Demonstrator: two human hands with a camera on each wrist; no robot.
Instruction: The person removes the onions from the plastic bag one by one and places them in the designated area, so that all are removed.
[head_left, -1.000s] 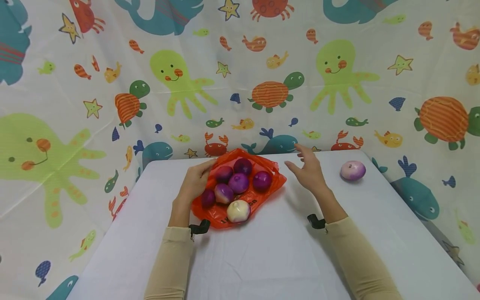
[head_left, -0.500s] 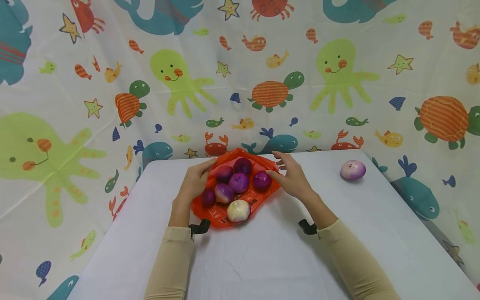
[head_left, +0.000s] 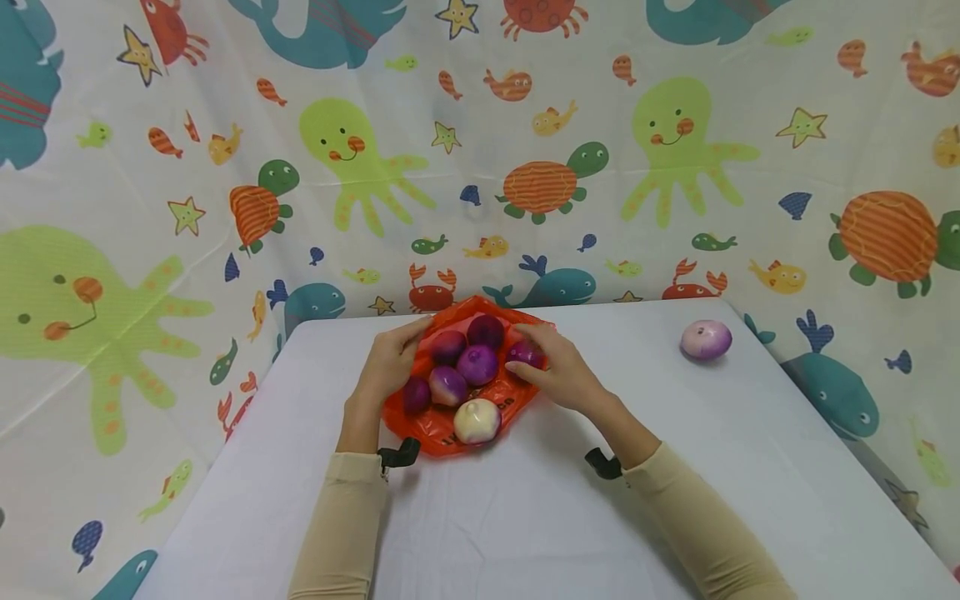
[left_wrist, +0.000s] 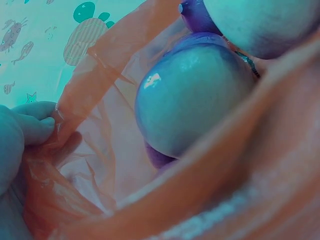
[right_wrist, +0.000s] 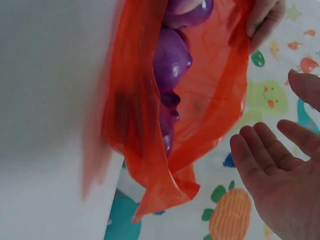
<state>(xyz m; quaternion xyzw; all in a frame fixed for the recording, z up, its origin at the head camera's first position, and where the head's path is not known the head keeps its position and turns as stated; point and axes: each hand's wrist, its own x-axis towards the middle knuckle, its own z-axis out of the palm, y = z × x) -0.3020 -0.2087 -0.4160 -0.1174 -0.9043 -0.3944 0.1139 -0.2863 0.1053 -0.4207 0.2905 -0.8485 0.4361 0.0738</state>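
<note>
Red bag [head_left: 433, 435] | seven onions [head_left: 477, 367] inside | left hand [head_left: 388, 364] grips rim [left_wrist: 111, 60]

a white desk [head_left: 480, 525] with a faintly creased surface carries an open, crinkled, orange-red plastic bag [head_left: 429, 435] near its far edge; well apart, to the right, a rounded purple-and-white onion [head_left: 706, 341] lies near the far right corner.

Right hand [head_left: 557, 368] — farther left, nearer onions [head_left: 477, 367]
</note>
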